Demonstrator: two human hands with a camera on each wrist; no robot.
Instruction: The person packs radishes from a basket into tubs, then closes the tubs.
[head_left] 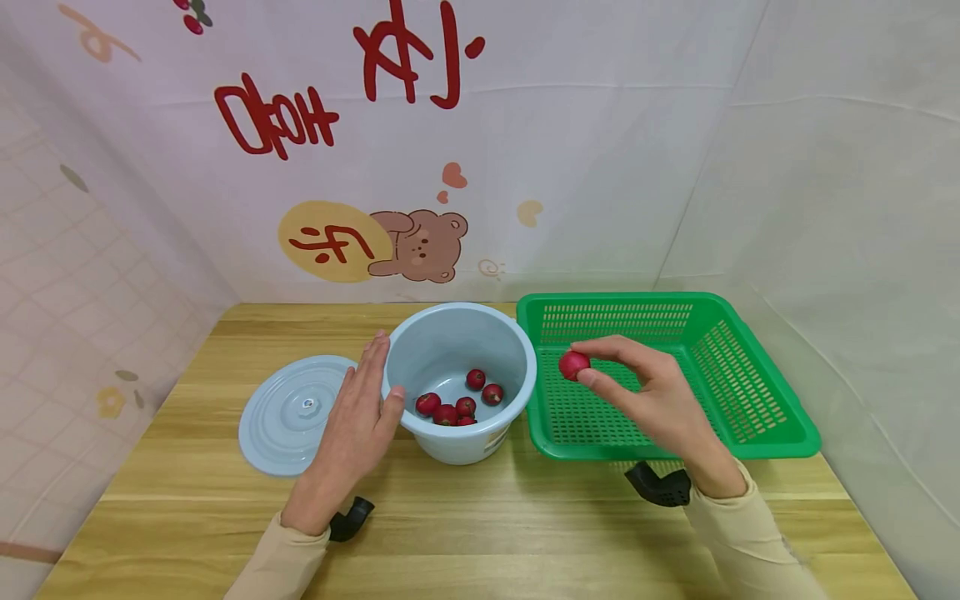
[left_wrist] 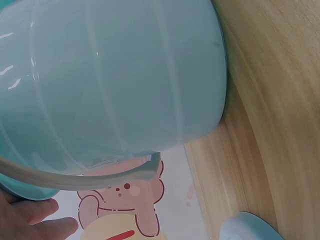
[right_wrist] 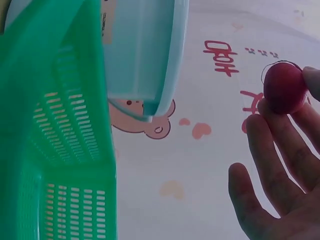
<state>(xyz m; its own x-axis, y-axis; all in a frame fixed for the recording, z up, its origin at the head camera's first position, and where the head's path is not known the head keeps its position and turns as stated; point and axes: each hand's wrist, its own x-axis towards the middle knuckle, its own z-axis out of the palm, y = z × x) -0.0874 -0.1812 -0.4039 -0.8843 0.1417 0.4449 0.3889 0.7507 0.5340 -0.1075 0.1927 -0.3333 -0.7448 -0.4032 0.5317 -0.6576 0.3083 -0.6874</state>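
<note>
My right hand [head_left: 663, 396] pinches a round red radish [head_left: 574, 365] between thumb and fingertips above the left part of the green basket [head_left: 780, 437]. A thin root curls from this radish [right_wrist: 285, 87] in the right wrist view. Just left of the basket stands a light blue bucket [head_left: 461, 446], upright, with several red radishes [head_left: 446, 414] on its bottom. My left hand [head_left: 360, 421] lies against the bucket's left rim, its fingers extended. In the left wrist view only some fingers [left_wrist: 42, 220] show, beside the bucket wall [left_wrist: 125, 75] and its handle [left_wrist: 100, 180].
A round light blue lid [head_left: 292, 417] lies on the wooden table [head_left: 480, 533] left of the bucket, partly behind my left hand. A white cloth wall [head_left: 600, 167] with red characters and a bear print stands behind the table. Another cloth [head_left: 862, 333] hangs at the right.
</note>
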